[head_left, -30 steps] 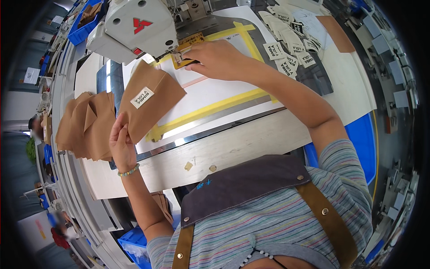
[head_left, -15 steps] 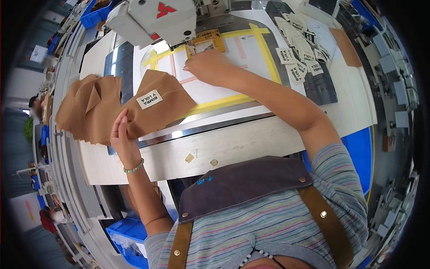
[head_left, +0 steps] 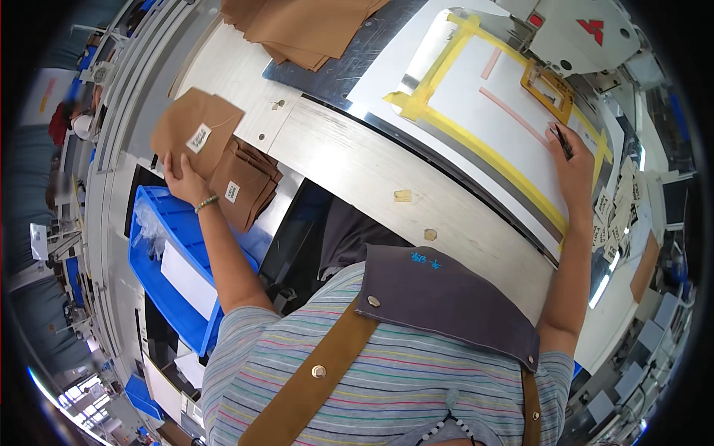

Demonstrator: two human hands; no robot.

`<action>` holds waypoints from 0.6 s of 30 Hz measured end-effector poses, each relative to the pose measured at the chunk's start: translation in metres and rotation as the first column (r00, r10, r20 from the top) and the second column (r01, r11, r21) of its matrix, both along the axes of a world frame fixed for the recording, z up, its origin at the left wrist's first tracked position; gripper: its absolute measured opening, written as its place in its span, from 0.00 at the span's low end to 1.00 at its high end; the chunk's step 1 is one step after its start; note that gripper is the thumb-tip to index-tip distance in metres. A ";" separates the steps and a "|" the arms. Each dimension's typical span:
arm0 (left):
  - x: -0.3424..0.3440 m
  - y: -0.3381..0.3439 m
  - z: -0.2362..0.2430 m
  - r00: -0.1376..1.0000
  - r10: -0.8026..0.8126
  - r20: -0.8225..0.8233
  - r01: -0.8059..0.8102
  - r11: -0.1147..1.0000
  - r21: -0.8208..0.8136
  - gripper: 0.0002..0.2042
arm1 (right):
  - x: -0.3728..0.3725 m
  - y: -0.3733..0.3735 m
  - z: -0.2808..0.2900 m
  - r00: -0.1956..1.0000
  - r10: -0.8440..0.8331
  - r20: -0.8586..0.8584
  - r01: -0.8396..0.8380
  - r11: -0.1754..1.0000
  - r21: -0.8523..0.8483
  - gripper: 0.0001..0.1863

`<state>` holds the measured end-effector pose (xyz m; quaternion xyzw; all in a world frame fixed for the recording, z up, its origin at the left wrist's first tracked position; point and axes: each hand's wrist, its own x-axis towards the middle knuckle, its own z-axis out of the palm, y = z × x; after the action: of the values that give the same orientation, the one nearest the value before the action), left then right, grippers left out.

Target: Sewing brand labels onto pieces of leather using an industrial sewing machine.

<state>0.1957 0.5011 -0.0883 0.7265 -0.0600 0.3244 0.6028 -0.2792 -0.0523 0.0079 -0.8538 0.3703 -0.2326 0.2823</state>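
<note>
My left hand [head_left: 182,181] grips a brown panel [head_left: 178,123] bearing a white label [head_left: 198,138], held beside a lower pile of similar labelled panels [head_left: 244,204]. My right hand [head_left: 569,152] is closed on a small black tool [head_left: 561,141] over the white sheet [head_left: 491,137] edged with yellow tape, just below a yellow template frame [head_left: 550,97]. Pink strips lie on the sheet. The white sewing machine head [head_left: 571,37] stands at the top right, past the template. Loose white labels [head_left: 611,223] are scattered right of my right forearm.
A blue bin [head_left: 143,245] with clear plastic and paper in it sits under my left forearm. More brown panels [head_left: 297,30] lie on the metal plate at the back. The pale table edge [head_left: 357,171] runs diagonally before me. Another person [head_left: 74,123] is at the far left.
The view has turned leftward. My left hand has carried the labelled panel left, away from the machine, to beside the lower pile. My right hand sits just below the template frame, the black tool now clearly visible.
</note>
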 end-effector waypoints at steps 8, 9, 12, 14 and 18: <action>-0.023 0.144 -0.184 0.902 0.175 -0.394 -0.108 0.977 0.186 0.20 | -0.001 -0.004 -0.004 0.999 0.010 0.031 -0.011 0.999 0.045 0.17; -0.028 0.148 -0.191 0.843 0.226 -0.487 -0.075 0.948 0.310 0.20 | -0.002 -0.005 -0.005 0.999 0.001 0.036 -0.003 0.998 0.056 0.17; -0.039 0.079 -0.183 0.628 0.478 -0.615 -0.050 0.813 0.580 0.21 | -0.006 0.002 0.001 1.000 -0.024 -0.018 0.024 0.999 0.020 0.17; -0.032 0.062 -0.145 0.575 0.713 -0.402 -0.230 0.612 0.757 0.23 | -0.001 0.002 0.002 1.000 0.008 -0.004 -0.008 1.000 -0.001 0.17; 0.007 -0.041 -0.046 0.978 0.187 0.089 -0.207 0.876 0.436 0.21 | 0.001 0.003 0.005 0.998 0.065 -0.028 -0.066 0.996 -0.056 0.16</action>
<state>0.2024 0.4603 -0.1344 0.8396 -0.0711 0.3778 0.3838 -0.2786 -0.0489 0.0133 -0.8761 0.3390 -0.2226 0.2606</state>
